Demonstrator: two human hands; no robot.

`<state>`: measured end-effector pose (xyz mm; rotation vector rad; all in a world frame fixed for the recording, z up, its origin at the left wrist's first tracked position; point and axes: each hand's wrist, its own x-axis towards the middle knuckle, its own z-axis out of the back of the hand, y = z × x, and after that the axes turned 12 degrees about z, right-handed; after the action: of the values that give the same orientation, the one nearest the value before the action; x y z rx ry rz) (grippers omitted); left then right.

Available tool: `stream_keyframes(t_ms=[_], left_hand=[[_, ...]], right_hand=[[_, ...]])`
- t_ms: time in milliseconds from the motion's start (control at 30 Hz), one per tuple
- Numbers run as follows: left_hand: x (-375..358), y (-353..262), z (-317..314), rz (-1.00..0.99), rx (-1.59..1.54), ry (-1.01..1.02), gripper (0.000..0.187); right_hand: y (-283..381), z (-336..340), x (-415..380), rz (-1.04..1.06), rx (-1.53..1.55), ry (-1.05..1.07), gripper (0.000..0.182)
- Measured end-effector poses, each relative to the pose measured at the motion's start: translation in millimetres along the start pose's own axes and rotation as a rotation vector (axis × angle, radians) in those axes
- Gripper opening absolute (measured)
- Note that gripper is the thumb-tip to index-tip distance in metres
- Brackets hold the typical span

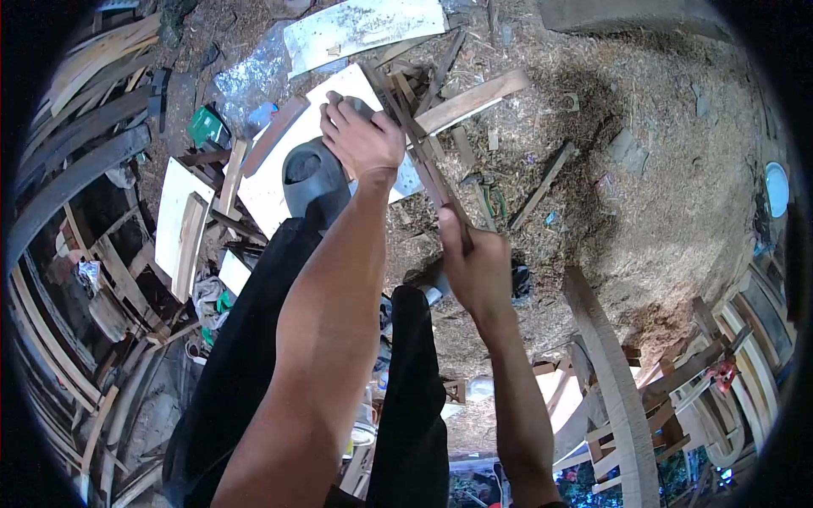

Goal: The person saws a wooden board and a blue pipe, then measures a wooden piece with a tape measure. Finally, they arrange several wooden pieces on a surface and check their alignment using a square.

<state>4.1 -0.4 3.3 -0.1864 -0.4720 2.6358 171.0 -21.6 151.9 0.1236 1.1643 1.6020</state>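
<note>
My left hand (362, 135) is closed, fingers curled over a dark grey piece (359, 107) on a white board (262, 196); most of that piece is hidden, so I cannot make out its kind. In my right hand (481, 264) is the near end of a narrow dark wooden strip (436, 179), the thumb lying along it. The strip slants away up and left, its far part passing close beside my left hand. A grey shoe (315, 179) rests on the white board, just left of my left wrist.
Offcuts, including a pale wood piece (478, 97), lie around the board. Green-handled pliers (495, 201) are on the shaving-covered ground. Curved planks (85, 195) are stacked at left. A long beam (614, 381) stands at lower right, and a white bowl (777, 190) sits far right.
</note>
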Motion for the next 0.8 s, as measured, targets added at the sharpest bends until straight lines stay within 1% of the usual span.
stream_keyframes(t_ms=[33, 100, 167, 233, 267, 300, 333, 400, 433, 467, 500, 567, 600, 633, 667, 700, 733, 767, 800], left_hand=[[0, -1, 1, 0.008, -0.008, 0.012, 0.045], [1, -3, 4, 0.013, -0.018, 0.027, 0.046], [1, -2, 0, 0.036, -0.027, 0.043, 0.047], [1, 1, -2, -0.020, 0.056, -0.023, 0.046], [2, 3, -3, -0.043, 0.030, -0.041, 0.046], [0, 4, -1, -0.034, 0.030, -0.036, 0.046], [-4, 3, 3, -0.006, 0.034, 0.010, 0.049], [4, -5, 6, 0.039, 0.030, 0.075, 0.054], [9, -3, 3, 0.039, 0.026, 0.062, 0.054], [9, 2, 2, 0.017, 0.018, 0.043, 0.054], [4, 3, 1, -0.003, 0.005, 0.036, 0.053], [4, -4, 7, 0.045, -0.008, 0.081, 0.053], [5, -4, 6, 0.032, -0.007, 0.068, 0.053], [5, -3, 4, 0.021, -0.002, 0.055, 0.053], [4, -3, 3, 0.031, -0.003, 0.054, 0.053], [4, -3, 3, 0.028, -0.002, 0.049, 0.050], [4, -2, 3, 0.021, 0.001, 0.045, 0.047], [6, -1, 3, 0.020, 0.007, 0.045, 0.047], [6, 0, 3, 0.024, -0.009, 0.054, 0.051]], right_hand=[[10, 11, -5, -0.002, 0.007, -0.012, 0.046], [30, 29, -33, 0.012, 0.008, -0.014, 0.037], [37, 44, -73, -0.127, -0.051, 0.107, 0.030], [49, 40, -65, -0.156, -0.020, 0.090, 0.030], [55, 37, -62, -0.194, 0.011, 0.057, 0.031], [50, 24, -41, -0.161, -0.039, 0.066, 0.035], [42, 8, -6, -0.127, -0.090, 0.066, 0.040], [49, -14, 56, -0.109, -0.114, 0.053, 0.050], [50, -22, 78, -0.207, -0.206, 0.106, 0.054], [52, -22, 77, -0.181, -0.171, 0.103, 0.052], [52, -17, 72, -0.166, -0.145, 0.098, 0.051], [60, 7, 35, -0.192, -0.079, 0.203, 0.040], [65, 22, 4, -0.159, -0.073, 0.173, 0.035], [70, 37, -28, -0.126, -0.064, 0.147, 0.034], [79, 55, -52, -0.181, -0.061, 0.192, 0.035], [86, 64, -62, -0.237, -0.054, 0.238, 0.038], [84, 61, -57, -0.237, -0.051, 0.243, 0.038], [79, 54, -48, -0.252, -0.058, 0.238, 0.038], [73, 47, -38, -0.271, -0.065, 0.234, 0.038]])
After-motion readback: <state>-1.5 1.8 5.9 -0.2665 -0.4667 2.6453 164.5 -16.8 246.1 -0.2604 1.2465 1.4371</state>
